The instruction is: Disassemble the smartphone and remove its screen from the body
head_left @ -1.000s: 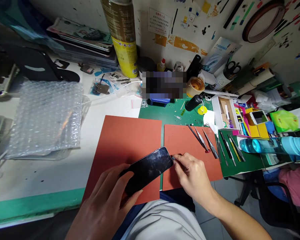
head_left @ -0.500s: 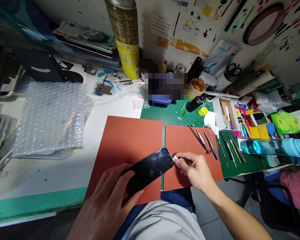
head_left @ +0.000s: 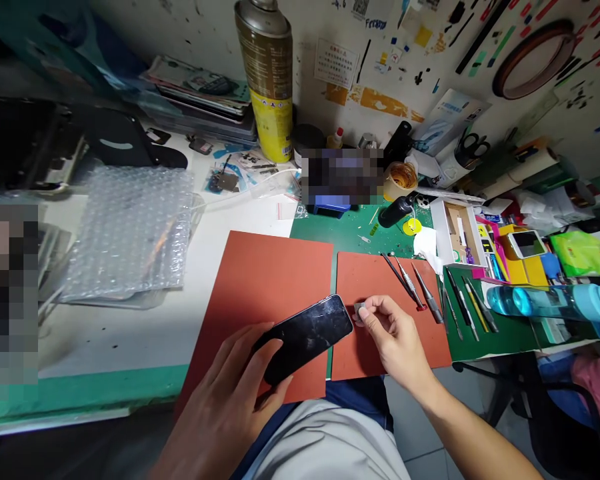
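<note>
A black smartphone [head_left: 307, 337] with smudges on its glass is held tilted above the left reddish-brown mat [head_left: 275, 267]. My left hand [head_left: 240, 373] grips its lower left end, thumb on the near edge and fingers over the far edge. My right hand [head_left: 393, 330] pinches a small pale, thin piece [head_left: 359, 313] between thumb and index finger, just right of the phone's top end and apart from it. What the piece is cannot be made out. Beneath the right hand lies the second reddish-brown mat [head_left: 350, 357].
Tweezers and drivers [head_left: 407, 280] lie at the right mat's far corner, with more tools [head_left: 467, 303] beside it. A blue bottle [head_left: 550, 303] lies further right. Bubble wrap [head_left: 130, 230] is on the left; a spray can [head_left: 271, 87] stands at the back.
My right hand has drawn the small piece slightly away from the phone's top end, leaving a gap. The whole view has shifted a little; my left hand still holds the phone.
</note>
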### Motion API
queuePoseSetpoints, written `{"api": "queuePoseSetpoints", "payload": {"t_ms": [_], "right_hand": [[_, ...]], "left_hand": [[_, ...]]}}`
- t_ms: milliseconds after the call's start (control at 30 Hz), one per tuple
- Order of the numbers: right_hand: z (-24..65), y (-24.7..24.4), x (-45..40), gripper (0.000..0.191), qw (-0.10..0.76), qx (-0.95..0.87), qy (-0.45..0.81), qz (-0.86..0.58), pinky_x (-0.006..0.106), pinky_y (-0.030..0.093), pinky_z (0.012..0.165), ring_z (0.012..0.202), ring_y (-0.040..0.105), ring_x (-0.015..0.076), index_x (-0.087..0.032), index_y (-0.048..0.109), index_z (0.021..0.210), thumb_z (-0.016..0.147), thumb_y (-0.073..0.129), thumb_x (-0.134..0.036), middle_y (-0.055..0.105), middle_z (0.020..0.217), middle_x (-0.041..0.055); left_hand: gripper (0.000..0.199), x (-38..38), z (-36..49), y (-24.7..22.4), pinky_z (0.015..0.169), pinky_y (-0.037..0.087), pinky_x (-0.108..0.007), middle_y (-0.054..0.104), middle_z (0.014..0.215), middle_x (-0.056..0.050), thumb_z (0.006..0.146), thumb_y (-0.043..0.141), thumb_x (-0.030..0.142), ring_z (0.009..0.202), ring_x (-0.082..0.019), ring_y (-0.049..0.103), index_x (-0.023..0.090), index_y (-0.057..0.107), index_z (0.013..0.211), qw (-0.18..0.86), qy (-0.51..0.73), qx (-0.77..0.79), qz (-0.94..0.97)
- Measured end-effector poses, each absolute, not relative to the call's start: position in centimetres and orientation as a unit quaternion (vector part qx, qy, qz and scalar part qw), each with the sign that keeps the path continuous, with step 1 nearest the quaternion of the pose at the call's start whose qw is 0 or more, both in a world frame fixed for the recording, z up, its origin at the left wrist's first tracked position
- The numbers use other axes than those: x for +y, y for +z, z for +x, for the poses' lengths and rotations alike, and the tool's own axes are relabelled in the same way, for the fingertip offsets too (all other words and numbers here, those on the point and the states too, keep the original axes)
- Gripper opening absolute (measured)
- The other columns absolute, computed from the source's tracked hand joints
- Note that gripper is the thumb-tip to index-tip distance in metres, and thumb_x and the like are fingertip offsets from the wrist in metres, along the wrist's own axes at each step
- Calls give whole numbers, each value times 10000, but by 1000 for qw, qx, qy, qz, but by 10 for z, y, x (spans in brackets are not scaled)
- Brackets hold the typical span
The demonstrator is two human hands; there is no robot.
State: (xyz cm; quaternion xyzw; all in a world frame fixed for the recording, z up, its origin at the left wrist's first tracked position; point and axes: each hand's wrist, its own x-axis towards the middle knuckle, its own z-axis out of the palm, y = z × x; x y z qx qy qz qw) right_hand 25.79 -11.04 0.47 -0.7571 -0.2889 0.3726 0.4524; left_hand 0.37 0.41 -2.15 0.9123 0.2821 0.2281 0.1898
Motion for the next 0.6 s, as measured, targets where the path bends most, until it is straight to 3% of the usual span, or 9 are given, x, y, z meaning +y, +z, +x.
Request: {"api": "queuePoseSetpoints", "payload": {"t_ms": [167, 333, 467, 600], "right_hand": [[254, 3, -108, 326, 483, -267, 433, -713, 329, 513, 914, 996, 647, 203, -247, 580, 1000, 1064, 619, -563, 728, 1071, 45], [249, 7, -111, 310, 534, -240, 464, -665, 320, 502, 958, 1068, 636, 200, -248, 590, 979, 1040, 678, -539, 707, 1079, 35], [245, 8, -118, 293, 568, -221, 453, -650, 319, 520, 929, 1012, 633, 196, -245, 624, 983, 1020, 718, -520, 700, 1023, 36], [244, 3, -121, 322, 600, -191, 466, -622, 337, 518, 944, 1058, 646, 218, -245, 642, 957, 968, 783, -535, 735, 1107, 59]], "left_hand": [[214, 8, 9, -19, 991, 605, -424, 684, 1276, -142, 992, 668, 189, 1209, -307, 687, 202, 619, 1200, 211, 252, 266, 906], [350, 0, 5, -23, 932, 637, -380, 660, 1347, -183, 925, 706, 59, 1220, -314, 718, 184, 638, 1244, 168, 281, 228, 917], [472, -8, -11, -24, 1068, 622, -409, 634, 1501, -176, 887, 772, 53, 1388, -356, 657, 215, 689, 1323, 138, 288, 164, 933], [579, -15, -19, -14, 1153, 575, -377, 679, 1516, -86, 882, 791, 63, 1381, -295, 679, 315, 702, 1397, 170, 291, 123, 934]]}}
